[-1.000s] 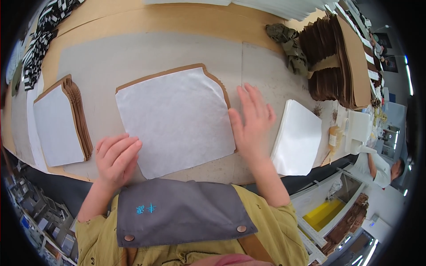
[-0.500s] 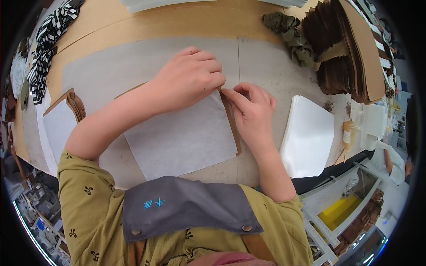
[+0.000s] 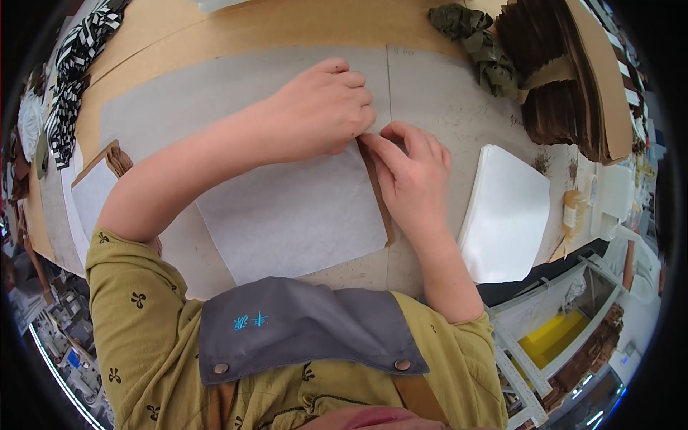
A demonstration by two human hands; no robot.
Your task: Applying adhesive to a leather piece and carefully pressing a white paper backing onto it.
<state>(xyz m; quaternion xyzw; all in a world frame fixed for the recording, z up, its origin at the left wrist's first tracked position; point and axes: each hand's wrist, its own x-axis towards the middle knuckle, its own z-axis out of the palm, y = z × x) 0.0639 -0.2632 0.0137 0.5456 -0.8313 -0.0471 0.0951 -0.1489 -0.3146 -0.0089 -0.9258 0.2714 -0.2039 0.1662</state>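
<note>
A white paper sheet (image 3: 294, 215) lies in front of me on top of a brown sheet (image 3: 380, 197), whose edge shows along the right side. My right hand (image 3: 416, 175) is closed, thumb and forefinger pinching at the far right corner of these layers. Right beside it, my left hand (image 3: 326, 107) reaches across the sheet with curled fingers. Its fingertips are turned away, so whatever they hold is hidden. The far edge of the sheet is covered by my left forearm.
To the right lies a stack of white paper (image 3: 505, 215), with a tan bottle (image 3: 573, 213) beyond it. Brown stacked pieces (image 3: 552, 111) and crumpled olive cloth (image 3: 476, 50) are at the back right. Paper-topped brown pieces (image 3: 97, 186) lie left, below striped fabric (image 3: 75, 75).
Both hands appear slightly farther away, and the left hand has shifted a little to the right. The right hand keeps its pinch at the corner.
</note>
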